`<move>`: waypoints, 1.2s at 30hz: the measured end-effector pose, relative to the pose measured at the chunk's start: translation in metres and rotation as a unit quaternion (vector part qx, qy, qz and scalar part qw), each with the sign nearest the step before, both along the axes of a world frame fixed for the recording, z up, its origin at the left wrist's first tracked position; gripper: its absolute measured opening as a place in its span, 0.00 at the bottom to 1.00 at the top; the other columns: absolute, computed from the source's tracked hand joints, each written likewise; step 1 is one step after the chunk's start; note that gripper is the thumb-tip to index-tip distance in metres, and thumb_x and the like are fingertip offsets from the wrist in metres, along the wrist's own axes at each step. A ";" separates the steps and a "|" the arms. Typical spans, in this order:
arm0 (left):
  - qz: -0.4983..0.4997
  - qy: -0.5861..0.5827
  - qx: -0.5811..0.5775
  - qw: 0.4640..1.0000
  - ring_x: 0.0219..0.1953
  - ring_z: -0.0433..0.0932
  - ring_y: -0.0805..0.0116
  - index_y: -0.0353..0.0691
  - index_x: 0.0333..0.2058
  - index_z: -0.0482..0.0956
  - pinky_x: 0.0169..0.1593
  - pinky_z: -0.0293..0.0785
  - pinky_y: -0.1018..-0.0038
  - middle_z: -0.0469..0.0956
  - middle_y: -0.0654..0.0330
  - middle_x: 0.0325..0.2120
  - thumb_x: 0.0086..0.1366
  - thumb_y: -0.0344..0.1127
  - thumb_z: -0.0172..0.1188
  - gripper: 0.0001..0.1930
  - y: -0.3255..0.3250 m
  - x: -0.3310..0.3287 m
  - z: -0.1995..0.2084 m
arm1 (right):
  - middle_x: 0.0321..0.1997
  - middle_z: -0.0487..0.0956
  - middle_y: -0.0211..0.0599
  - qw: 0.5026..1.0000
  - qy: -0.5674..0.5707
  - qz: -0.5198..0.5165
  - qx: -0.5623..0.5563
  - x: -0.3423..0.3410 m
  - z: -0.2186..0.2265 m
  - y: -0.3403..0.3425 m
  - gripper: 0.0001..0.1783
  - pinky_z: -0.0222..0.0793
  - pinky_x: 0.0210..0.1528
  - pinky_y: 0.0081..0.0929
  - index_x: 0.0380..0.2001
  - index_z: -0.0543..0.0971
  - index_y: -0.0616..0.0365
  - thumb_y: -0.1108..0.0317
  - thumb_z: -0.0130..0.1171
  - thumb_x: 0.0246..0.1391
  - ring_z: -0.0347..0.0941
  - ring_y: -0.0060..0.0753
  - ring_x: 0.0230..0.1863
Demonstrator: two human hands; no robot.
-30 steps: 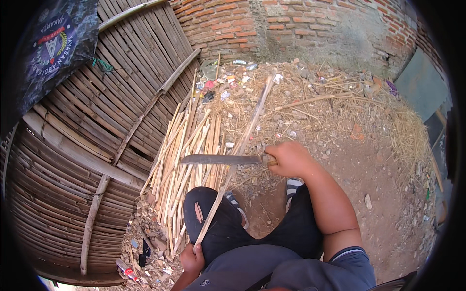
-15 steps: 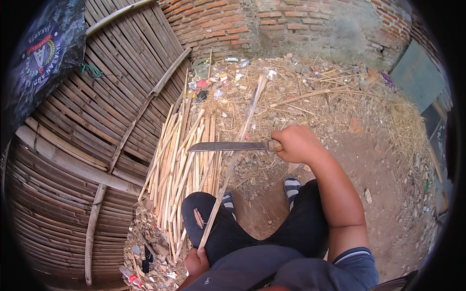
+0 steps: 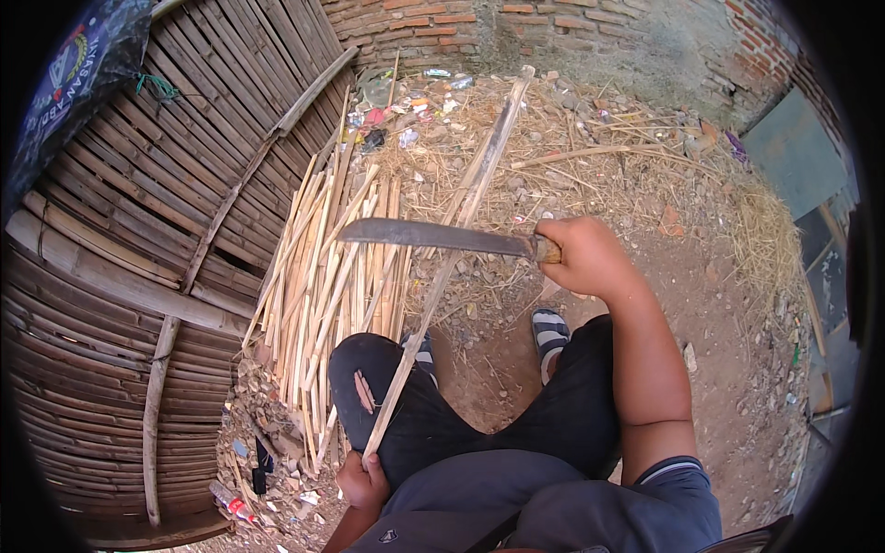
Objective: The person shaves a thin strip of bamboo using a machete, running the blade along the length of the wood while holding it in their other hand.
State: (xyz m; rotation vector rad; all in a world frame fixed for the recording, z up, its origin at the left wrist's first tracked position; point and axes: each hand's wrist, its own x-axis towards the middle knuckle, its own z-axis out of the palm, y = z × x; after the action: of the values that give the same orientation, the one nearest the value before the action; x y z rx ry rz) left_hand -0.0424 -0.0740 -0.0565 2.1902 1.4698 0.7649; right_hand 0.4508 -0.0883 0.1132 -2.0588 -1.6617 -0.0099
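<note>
My right hand (image 3: 584, 257) is closed round the wooden handle of a machete (image 3: 433, 235). The long dark blade points left and crosses a bamboo strip (image 3: 431, 304); whether they touch, I cannot tell. Low on the left, my left hand (image 3: 363, 478) grips the near end of that strip beside my knee. The strip slants away from me to the upper right, its far part grey and weathered and looking split lengthwise. A pile of pale split bamboo sticks (image 3: 323, 276) lies on the ground to the left, partly behind the blade.
A slatted bamboo wall (image 3: 120, 203) closes off the left side, and a brick wall (image 3: 590, 46) stands at the back. Litter (image 3: 396, 115) and dry straw (image 3: 765, 244) cover parts of the dirt ground. A grey-green panel (image 3: 797, 152) leans at the right.
The machete and my right hand have risen slightly away from me, and the blade now tilts. The bamboo strip's far end has swung up and farther out. The whole view has shifted a little.
</note>
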 end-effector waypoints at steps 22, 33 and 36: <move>0.002 0.011 0.026 1.000 0.17 0.72 0.40 0.37 0.23 0.69 0.22 0.64 0.52 0.70 0.44 0.14 0.74 0.58 0.53 0.29 0.002 0.004 0.000 | 0.31 0.84 0.46 0.986 -0.038 0.120 -0.113 -0.019 -0.005 0.008 0.14 0.76 0.40 0.50 0.37 0.82 0.50 0.65 0.68 0.43 0.82 0.55 0.37; -0.004 0.006 0.015 1.000 0.18 0.70 0.45 0.34 0.24 0.68 0.24 0.61 0.55 0.68 0.44 0.15 0.75 0.57 0.50 0.30 0.001 0.008 0.002 | 0.29 0.83 0.44 0.992 -0.038 0.102 -0.063 -0.008 0.002 -0.003 0.11 0.76 0.40 0.50 0.35 0.80 0.53 0.65 0.68 0.46 0.82 0.55 0.36; -0.001 0.000 0.015 1.000 0.17 0.69 0.46 0.34 0.24 0.67 0.24 0.61 0.55 0.67 0.45 0.15 0.75 0.57 0.50 0.30 0.001 0.009 0.002 | 0.29 0.84 0.43 0.984 -0.089 0.123 -0.094 -0.019 0.009 -0.004 0.11 0.76 0.40 0.50 0.35 0.81 0.53 0.65 0.67 0.47 0.82 0.55 0.35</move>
State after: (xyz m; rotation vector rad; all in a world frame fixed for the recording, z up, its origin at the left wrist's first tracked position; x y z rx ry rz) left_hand -0.0338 -0.0731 -0.0545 2.2139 1.4666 0.7912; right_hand 0.4322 -0.0925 0.1218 -2.0203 -2.0912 0.0480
